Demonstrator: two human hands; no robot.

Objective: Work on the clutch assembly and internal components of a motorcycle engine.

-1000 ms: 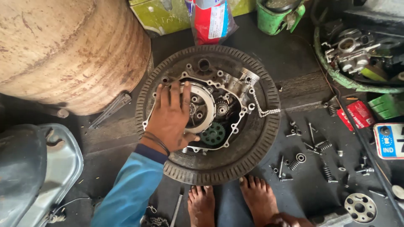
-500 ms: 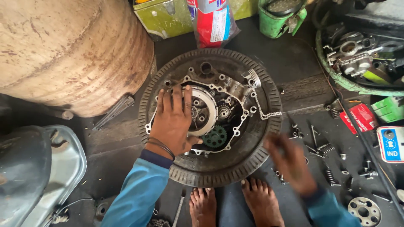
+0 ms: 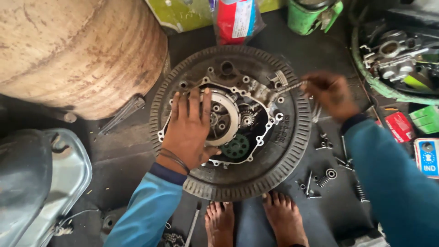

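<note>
Centre frame, the engine case (image 3: 256, 132) sits in the big toothed ring (image 3: 292, 151) with your left hand (image 3: 190, 132) spread flat on its clutch (image 3: 224, 116), while your right hand (image 3: 331, 93), upper right, pinches the chain (image 3: 292, 86).

Soft, even daylight, fairly dim, with no hard shadows. The left hand (image 3: 190, 132) is sharp, and so is the metal engine case (image 3: 238, 119) under its grip. The right hand (image 3: 331, 93) is smeared by motion blur, fingertips least clear. Left of the left grip, the pale drum (image 3: 77, 50) catches the brightest light. The floor (image 3: 132, 151) stays dark; frame edges bend slightly.
</note>
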